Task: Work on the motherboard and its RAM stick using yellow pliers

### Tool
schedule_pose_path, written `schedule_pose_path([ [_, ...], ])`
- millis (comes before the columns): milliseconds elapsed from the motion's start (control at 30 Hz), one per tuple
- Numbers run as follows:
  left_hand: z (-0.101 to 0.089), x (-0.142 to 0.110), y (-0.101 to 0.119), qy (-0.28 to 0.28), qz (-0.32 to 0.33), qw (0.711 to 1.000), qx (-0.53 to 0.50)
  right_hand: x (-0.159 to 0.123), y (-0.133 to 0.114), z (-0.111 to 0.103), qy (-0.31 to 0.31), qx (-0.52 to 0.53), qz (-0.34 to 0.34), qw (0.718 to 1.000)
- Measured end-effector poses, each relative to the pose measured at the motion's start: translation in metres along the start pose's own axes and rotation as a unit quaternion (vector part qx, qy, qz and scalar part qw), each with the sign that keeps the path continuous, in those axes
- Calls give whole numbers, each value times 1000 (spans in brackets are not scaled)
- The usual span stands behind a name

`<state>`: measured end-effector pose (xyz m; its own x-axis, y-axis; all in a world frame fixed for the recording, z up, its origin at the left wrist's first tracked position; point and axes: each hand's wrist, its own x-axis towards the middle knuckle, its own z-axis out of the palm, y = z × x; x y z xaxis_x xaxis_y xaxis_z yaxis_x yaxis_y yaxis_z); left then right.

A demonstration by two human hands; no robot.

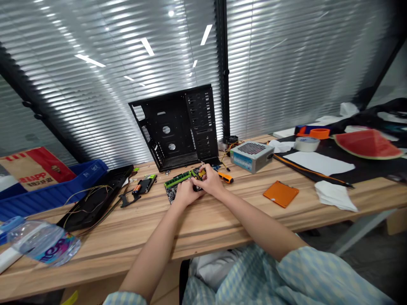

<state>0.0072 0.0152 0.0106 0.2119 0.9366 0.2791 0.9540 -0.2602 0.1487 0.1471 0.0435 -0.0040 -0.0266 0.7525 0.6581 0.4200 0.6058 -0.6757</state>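
Both my hands are close together at the middle of the wooden table, over a dark motherboard [172, 194] lying flat. My left hand [185, 192] covers its near part, and my right hand [206, 180] pinches down just beside it. A green memory module [177, 179] sits on the board, its right end running under my fingers. A small yellow part [201, 173] shows by my right fingertips. Much of the board is hidden by my hands. An orange-handled tool [226, 178] lies just right of my right hand.
A black computer case panel [203, 114] stands behind the board, with a power supply [252, 156] to its right. An orange pad [280, 194], tissues, tape and a watermelon slice lie further right. Cables, a black panel, a blue crate and a plastic bottle lie left.
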Motion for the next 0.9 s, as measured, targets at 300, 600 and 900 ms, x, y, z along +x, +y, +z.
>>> schedule_pose_path([
  [300, -2, 0, 2, -3, 1, 1000, -16, 2, -5, -4, -7, -6, -28, 1000],
  [600, -6, 0, 4, -20, -4, 1000, -23, 4, -4, -7, -7, -10, -37, 999],
  [900, -5, 0, 3, -19, -14, 999, -22, 4, -7, -9, -7, -14, -45, 999],
])
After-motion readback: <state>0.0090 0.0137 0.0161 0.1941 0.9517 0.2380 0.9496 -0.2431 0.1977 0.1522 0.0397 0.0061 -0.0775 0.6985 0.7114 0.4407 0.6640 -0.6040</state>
